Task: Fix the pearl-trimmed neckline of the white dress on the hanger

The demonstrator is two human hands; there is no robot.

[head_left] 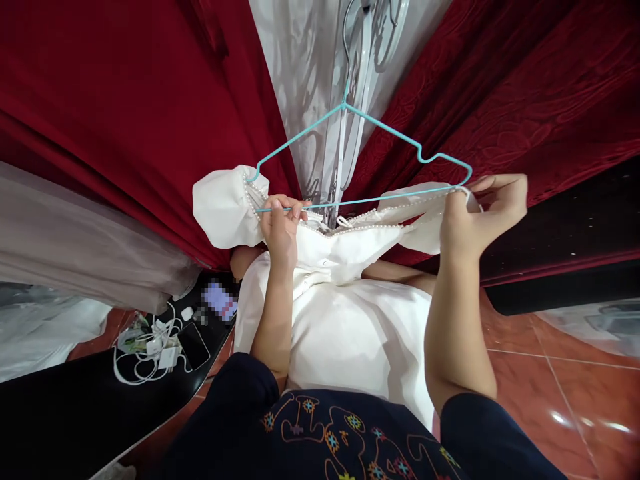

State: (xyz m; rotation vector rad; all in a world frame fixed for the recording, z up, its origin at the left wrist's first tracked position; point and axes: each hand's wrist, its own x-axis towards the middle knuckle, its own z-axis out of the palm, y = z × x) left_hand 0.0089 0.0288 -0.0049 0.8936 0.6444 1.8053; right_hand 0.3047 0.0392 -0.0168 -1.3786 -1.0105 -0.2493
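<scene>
At far left, white tulle (50,327) below a pale curtain (85,240), then a plain red curtain (150,120). Next, on a black table (65,420), a tangle of white cables around a white charger (167,358), just beside a dark-screened phone (195,345); near these, a lit phone screen (220,300), pixelated past reading.

Then a white dress (350,327), spread over the lap and raised at the neckline towards a turquoise hanger (305,131), starting with a puff sleeve (220,207) edged in pearl-like beads, right at the hanger's left end. Just inside that, the left hand (283,227), with fingers curled closed around the hanger's lower bar; impossible to tell whether also gripping cloth.

In the middle, behind the hanger, a white stand (365,73); below, the beaded bodice (335,253). At bottom, a navy shirt (200,427) with colourful embroidery (330,440): letter-like outlines and small flowers, not readable as a word.

Farther right, a second sleeve (425,237), hanging loose below the bar. At the hanger's right end, the right hand (475,217), with thumb and forefinger nearly together, pinching a thin white loop (467,191). Beyond, a patterned dark-red curtain (500,100) above glossy reddish tiles (585,400).
</scene>
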